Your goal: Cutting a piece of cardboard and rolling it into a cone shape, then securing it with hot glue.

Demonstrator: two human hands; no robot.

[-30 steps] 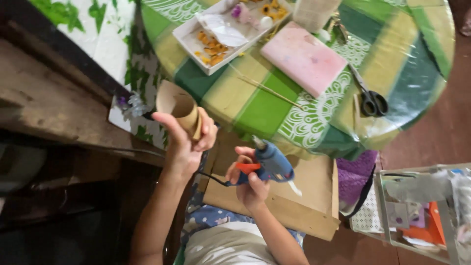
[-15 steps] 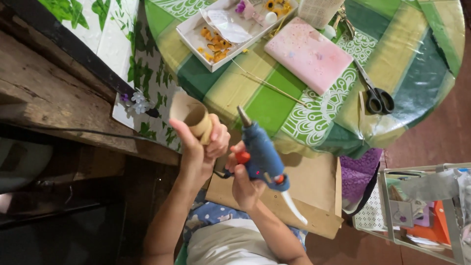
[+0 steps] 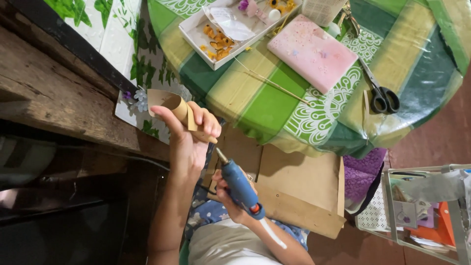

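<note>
The left hand (image 3: pixel 189 147) is gripping a light, crushable brown paper cone (image 3: pixel 174 105) (best held mid-body); the right hand (image 3: pixel 230 198) is clasping a blue glue gun (image 3: pixel 239 184).

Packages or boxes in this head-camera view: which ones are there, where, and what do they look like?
White tray box: table's upper left, shallow rectangle holding orange bits.
White mesh basket: table's top edge, small.
Brown cardboard box: under the table edge, flat.
Wire rack: lower right, holds orange and grey packets.
No screens.
</note>
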